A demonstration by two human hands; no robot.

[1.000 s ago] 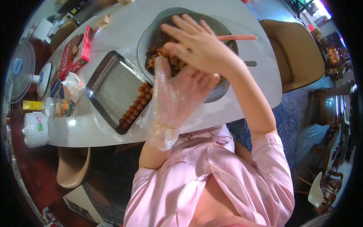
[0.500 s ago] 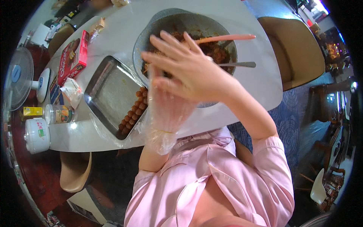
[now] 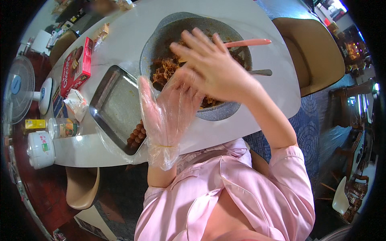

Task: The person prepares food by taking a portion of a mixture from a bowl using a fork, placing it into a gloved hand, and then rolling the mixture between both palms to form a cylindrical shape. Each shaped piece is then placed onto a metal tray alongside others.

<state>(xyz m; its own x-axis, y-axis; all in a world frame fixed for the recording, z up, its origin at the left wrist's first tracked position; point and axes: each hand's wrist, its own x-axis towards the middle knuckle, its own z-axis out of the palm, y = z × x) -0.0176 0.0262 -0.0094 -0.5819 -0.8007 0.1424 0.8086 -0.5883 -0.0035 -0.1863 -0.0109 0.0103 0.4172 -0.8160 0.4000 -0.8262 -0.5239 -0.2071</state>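
A clear plastic glove, banded at the wrist, covers my left hand (image 3: 171, 110); its palm faces up and its thumb is spread away. My bare right hand (image 3: 217, 66) lies over the left fingers, its own fingers stretched apart and smeared by motion. Whatever may be between the two palms is hidden. Both are over the near side of a grey pot (image 3: 219, 113) holding a brown shredded mixture (image 3: 165, 69). A pink-handled utensil (image 3: 251, 42) and a metal handle (image 3: 261, 72) lean on its right rim. Left of my gloved hand, a metal tray (image 3: 114, 96) holds brown balls (image 3: 137, 134), partly covered.
On the left of the white table (image 3: 96, 148) are a red box (image 3: 76, 64), a crumpled white packet (image 3: 76, 102), a clear jar (image 3: 64, 127) and a white lidded container (image 3: 41, 149). A fan (image 3: 20, 88) stands at the far left, a tan chair (image 3: 311, 56) to the right.
My right hand has shifted rightward across the left. The gloved hand has come out to the left, thumb spread, covering more of the balls. More of the pot's mixture shows.
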